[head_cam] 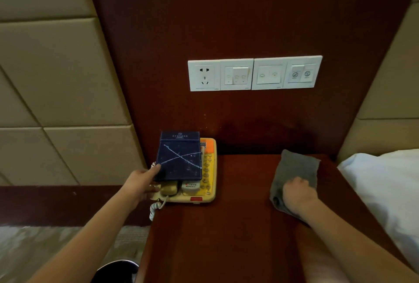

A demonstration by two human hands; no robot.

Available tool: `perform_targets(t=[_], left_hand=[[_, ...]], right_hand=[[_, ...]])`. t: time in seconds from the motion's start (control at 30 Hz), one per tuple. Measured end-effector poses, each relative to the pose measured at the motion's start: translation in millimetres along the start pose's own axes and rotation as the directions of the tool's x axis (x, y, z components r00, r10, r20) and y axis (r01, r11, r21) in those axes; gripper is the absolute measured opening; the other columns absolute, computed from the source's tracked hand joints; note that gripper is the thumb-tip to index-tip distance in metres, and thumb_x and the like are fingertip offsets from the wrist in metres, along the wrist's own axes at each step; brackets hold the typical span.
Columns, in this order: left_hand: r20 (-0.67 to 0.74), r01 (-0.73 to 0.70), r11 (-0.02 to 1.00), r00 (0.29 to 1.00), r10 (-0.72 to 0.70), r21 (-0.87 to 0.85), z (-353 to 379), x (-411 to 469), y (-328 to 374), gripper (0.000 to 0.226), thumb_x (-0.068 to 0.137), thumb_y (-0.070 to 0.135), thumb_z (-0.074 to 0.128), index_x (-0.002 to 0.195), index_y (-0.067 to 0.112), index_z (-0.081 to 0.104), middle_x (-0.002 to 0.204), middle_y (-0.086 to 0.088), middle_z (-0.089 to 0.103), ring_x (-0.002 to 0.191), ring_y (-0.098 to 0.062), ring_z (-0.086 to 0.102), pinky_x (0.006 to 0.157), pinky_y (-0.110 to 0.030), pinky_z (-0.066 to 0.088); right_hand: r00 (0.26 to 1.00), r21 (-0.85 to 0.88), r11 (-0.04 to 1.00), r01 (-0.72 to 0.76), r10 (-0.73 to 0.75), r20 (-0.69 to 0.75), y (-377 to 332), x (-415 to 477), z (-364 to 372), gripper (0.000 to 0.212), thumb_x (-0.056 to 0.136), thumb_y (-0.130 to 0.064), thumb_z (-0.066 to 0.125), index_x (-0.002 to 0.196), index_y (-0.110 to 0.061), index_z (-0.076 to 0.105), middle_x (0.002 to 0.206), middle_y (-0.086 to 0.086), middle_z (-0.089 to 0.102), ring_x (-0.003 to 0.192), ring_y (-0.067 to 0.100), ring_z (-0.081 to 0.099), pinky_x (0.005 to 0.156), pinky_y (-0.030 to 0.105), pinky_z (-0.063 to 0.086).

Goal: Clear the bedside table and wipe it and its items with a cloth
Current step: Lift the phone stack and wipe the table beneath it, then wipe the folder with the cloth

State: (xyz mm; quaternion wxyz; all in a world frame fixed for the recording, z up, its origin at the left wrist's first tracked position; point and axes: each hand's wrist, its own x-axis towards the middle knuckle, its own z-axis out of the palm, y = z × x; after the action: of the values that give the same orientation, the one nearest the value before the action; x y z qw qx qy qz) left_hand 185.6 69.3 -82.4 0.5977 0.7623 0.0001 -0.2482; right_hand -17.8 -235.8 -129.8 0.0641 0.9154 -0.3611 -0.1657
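Both my hands busy at the bedside table (226, 226)
My left hand (141, 184) pinches the near corner of the dark blue folder (179, 158), thumb on top, holding it over the yellow telephone (209, 169) just past my fingers; my right hand (294, 195) curls into the grey cloth (294, 167), pressing it down

Dark wood panel (226, 22) with white switch plate (254, 74), beige padded wall (56, 67).
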Motion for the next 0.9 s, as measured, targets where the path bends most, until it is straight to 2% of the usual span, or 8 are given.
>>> perform_targets(t=[0.13, 0.2, 0.27, 0.37, 0.63, 0.77, 0.83, 0.9], left_hand=[[0.009, 0.063, 0.998, 0.998, -0.063, -0.027, 9.4, -3.2, 0.8, 0.008, 0.095, 0.011, 0.053, 0.098, 0.003, 0.054, 0.083, -0.011, 0.061, 0.044, -0.014, 0.061, 0.040, -0.022, 0.046], [0.029, 0.084, 0.990, 0.996, -0.082, -0.113, 12.9, -11.5, 2.4, 0.007, 0.097, 0.006, 0.048, 0.091, 0.005, 0.051, 0.082, -0.013, 0.060, 0.040, -0.011, 0.062, 0.036, -0.018, 0.046], [0.072, 0.080, 0.975, 0.995, -0.067, -0.208, 15.2, -22.9, 3.9, 0.010, 0.098, 0.006, 0.045, 0.091, 0.006, 0.051, 0.087, -0.014, 0.062, 0.055, -0.016, 0.066, 0.047, -0.025, 0.052], [0.083, 0.053, 0.966, 0.996, -0.033, -0.252, 17.4, -46.5, 2.3, 0.009, 0.099, 0.007, 0.044, 0.095, 0.005, 0.052, 0.092, -0.015, 0.062, 0.074, -0.022, 0.062, 0.063, -0.031, 0.047], [0.106, 0.001, 0.958, 0.994, 0.031, -0.286, 20.3, -138.9, -22.4, 0.019, 0.098, 0.009, 0.046, 0.116, 0.005, 0.049, 0.102, -0.016, 0.063, 0.077, -0.021, 0.063, 0.065, -0.031, 0.049], [0.166, -0.021, 0.950, 0.983, 0.077, -0.313, 24.7, -197.9, -35.7, 0.014, 0.098, 0.009, 0.046, 0.110, 0.005, 0.053, 0.105, -0.017, 0.063, 0.080, -0.023, 0.065, 0.068, -0.032, 0.050], [0.173, -0.055, 0.949, 0.978, 0.113, -0.312, 28.0, -223.6, -44.3, 0.011, 0.098, 0.009, 0.046, 0.102, 0.006, 0.055, 0.104, -0.016, 0.064, 0.079, -0.023, 0.065, 0.068, -0.031, 0.051], [0.180, -0.075, 0.942, 0.974, 0.140, -0.329, 31.8, -246.5, -53.5, 0.012, 0.098, 0.010, 0.046, 0.101, 0.004, 0.055, 0.102, -0.016, 0.064, 0.080, -0.023, 0.066, 0.068, -0.030, 0.051]], right_hand=[[0.983, -0.024, 0.997, 0.079, -0.082, -0.166, -0.3, -11.3, 10.6, 0.039, 0.090, -0.016, 0.053, 0.127, -0.013, 0.040, 0.127, 0.010, 0.044, 0.117, 0.027, 0.046, 0.090, 0.034, 0.045], [0.975, -0.003, 0.993, 0.116, -0.114, -0.188, 0.4, -20.3, 11.4, 0.039, 0.090, -0.016, 0.054, 0.126, -0.015, 0.040, 0.126, 0.008, 0.047, 0.116, 0.026, 0.048, 0.091, 0.035, 0.045], [0.972, -0.004, 0.987, 0.160, -0.159, -0.175, -0.5, -35.6, 11.5, 0.040, 0.089, -0.016, 0.055, 0.127, -0.015, 0.039, 0.126, 0.008, 0.048, 0.116, 0.026, 0.048, 0.091, 0.036, 0.044], [0.952, -0.029, 0.964, 0.265, -0.266, -0.151, -7.9, -64.0, 14.1, 0.041, 0.089, -0.011, 0.056, 0.127, -0.014, 0.039, 0.126, 0.010, 0.047, 0.116, 0.028, 0.047, 0.090, 0.038, 0.043], [0.873, 0.003, 0.873, 0.487, -0.487, 0.019, -29.7, -161.0, 12.3, 0.042, 0.090, -0.006, 0.052, 0.131, -0.010, 0.041, 0.130, 0.014, 0.048, 0.117, 0.034, 0.048, 0.094, 0.044, 0.042], [0.937, 0.416, 0.841, 0.347, -0.327, -0.121, -9.4, -206.1, 8.6, 0.025, 0.094, -0.011, 0.044, 0.117, -0.013, 0.053, 0.117, 0.005, 0.060, 0.107, 0.023, 0.058, 0.087, 0.033, 0.047], [0.958, 0.620, 0.734, 0.278, -0.163, -0.237, 10.4, -221.4, 2.3, 0.002, 0.092, -0.018, 0.051, 0.090, -0.019, 0.053, 0.088, -0.004, 0.060, 0.081, 0.014, 0.060, 0.067, 0.022, 0.046], [0.952, 0.778, 0.583, 0.232, 0.028, -0.305, 31.5, -233.3, -7.8, 0.017, 0.091, -0.019, 0.056, 0.078, -0.018, 0.045, 0.075, -0.001, 0.052, 0.064, 0.010, 0.050, 0.052, 0.017, 0.035]])
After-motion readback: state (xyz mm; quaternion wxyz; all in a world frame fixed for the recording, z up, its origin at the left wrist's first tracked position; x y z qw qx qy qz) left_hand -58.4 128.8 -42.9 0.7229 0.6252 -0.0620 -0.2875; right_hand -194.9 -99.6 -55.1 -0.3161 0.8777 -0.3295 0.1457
